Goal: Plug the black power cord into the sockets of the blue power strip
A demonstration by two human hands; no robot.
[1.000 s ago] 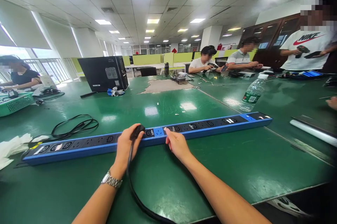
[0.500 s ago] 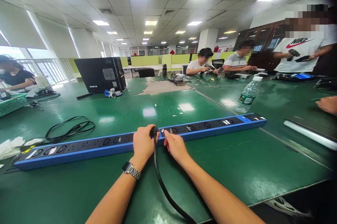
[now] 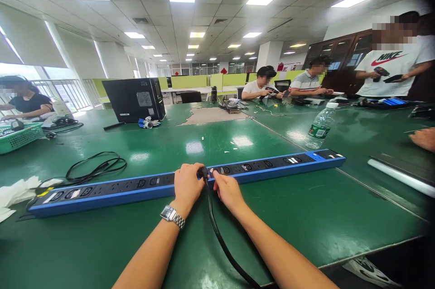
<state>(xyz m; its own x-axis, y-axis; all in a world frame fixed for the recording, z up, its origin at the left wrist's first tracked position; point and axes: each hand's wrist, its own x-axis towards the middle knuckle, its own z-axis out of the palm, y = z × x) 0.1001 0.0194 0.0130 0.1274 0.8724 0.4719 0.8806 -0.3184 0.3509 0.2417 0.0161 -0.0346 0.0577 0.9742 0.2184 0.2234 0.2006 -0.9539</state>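
Nearest us, the black cable [image 3: 220, 239] comes up over the near edge of the green table [image 3: 306, 216] and runs away from us between our forearms to the plug [image 3: 203, 172]. Our left hand [image 3: 186, 183], with a watch [image 3: 173, 215] on its wrist, is closed around that plug, thumb and fingers clamped on its body, and holds it against the top face of the power strip [image 3: 272, 167], about midway along it. We cannot tell whether the pins are fully in.

Our right hand [image 3: 227, 189] sits just to the right of the plug. Its fingers are apart, with the tips pressing on the strip, and it grips nothing. The strip's long axis runs left to right across us, its right end a little farther off, so the cable meets it crosswise. The plug is in the left grip, with the right hand close beside it.

Beyond the strip, a coiled cord [image 3: 95, 166] lies to the left and a water bottle [image 3: 319, 126] stands to the right. A computer case [image 3: 134, 98] stands farther back, and other people work at the far side.
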